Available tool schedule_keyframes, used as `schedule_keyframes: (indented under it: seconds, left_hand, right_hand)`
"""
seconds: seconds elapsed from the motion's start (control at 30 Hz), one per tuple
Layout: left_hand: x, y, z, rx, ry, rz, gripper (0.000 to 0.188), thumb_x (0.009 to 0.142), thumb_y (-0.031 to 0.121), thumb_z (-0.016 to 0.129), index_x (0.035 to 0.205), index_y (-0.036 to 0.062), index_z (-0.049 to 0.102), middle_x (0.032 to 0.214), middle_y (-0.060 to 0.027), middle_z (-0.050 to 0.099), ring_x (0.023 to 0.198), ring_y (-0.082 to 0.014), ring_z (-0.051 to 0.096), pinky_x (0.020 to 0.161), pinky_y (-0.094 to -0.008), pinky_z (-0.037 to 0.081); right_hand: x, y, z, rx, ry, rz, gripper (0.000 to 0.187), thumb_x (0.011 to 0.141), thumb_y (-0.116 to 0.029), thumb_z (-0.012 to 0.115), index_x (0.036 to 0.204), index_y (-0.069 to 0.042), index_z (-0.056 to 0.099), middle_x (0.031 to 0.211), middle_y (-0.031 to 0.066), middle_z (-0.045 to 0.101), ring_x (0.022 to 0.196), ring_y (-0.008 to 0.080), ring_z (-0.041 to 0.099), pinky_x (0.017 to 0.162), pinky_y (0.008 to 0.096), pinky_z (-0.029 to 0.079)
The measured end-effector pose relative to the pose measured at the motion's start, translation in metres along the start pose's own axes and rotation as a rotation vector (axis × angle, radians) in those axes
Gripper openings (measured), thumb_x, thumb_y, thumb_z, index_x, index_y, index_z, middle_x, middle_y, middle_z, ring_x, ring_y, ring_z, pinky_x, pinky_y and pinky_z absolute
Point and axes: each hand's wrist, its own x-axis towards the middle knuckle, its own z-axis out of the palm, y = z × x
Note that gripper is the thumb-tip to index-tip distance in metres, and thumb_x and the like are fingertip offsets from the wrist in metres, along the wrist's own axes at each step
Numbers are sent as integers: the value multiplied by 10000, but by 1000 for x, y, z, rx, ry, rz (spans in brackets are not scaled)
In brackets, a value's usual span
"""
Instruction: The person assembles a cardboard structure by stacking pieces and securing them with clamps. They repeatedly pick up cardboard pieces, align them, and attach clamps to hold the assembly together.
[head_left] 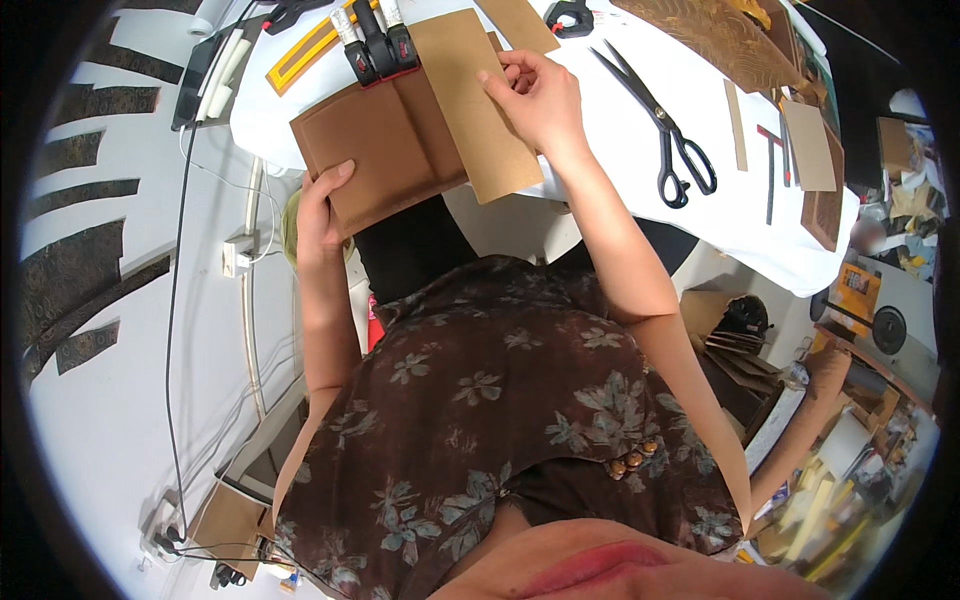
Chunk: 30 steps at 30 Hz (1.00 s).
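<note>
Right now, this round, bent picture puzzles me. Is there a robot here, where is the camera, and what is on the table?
There is no robot here, just a person with two bare hands. The camera sits on the person's head, looking down, so their dark flowered top fills the lower middle. Its wide fisheye lens bends straight edges. Nothing is mirrored: the left side is the person's left.

The left hand grips a brown panel near its left edge. The right hand holds a tan sheet by its right edge, overlapping the brown panel. On the white-covered table lie black scissors and a thin tan strip. A black-and-red clamp sits at the panel's far edge.
</note>
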Motion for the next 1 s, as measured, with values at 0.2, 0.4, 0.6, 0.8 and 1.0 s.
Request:
schedule_keyframes:
  seconds: [0.2,0.4,0.6,0.8,1.0]
  left_hand:
    - [-1,-2,-5,-58,-18,-19,511,787,27,613,1264,-48,445,1145,-156,574,1019,-269,602,885,-375,504]
    - [-11,35,6,16,103,57,819,767,326,701,1404,-4,306,1387,-187,408,1252,-332,438,1020,-465,399]
    - [-22,-15,55,-268,-518,150,899,807,574,617,1462,91,233,1492,-155,267,1367,-316,277,1088,-506,298]
    - [-19,-48,88,-226,-34,-143,517,937,322,529,1339,16,421,1303,-125,512,1187,-253,507,992,-394,430]
    - [-17,-57,82,-201,18,-155,385,952,239,505,1256,1,498,1201,-112,584,1096,-237,569,939,-374,473]
  right_hand:
    - [-1,14,-1,20,62,-85,534,791,-318,720,1141,41,540,857,108,665,691,180,646,640,291,517]
    - [-13,-12,-9,791,-149,178,501,884,-152,652,1276,41,406,955,149,677,812,152,662,684,261,530]
    - [-23,-34,7,964,46,26,476,913,-97,604,1264,45,317,957,152,675,858,133,648,711,250,516]
    - [-37,-14,29,861,121,-104,452,909,-89,607,1228,26,308,967,140,662,836,125,644,709,240,516]
    - [-24,7,-2,142,-33,-9,514,861,-239,686,1203,-6,381,987,132,646,773,147,648,620,260,521]
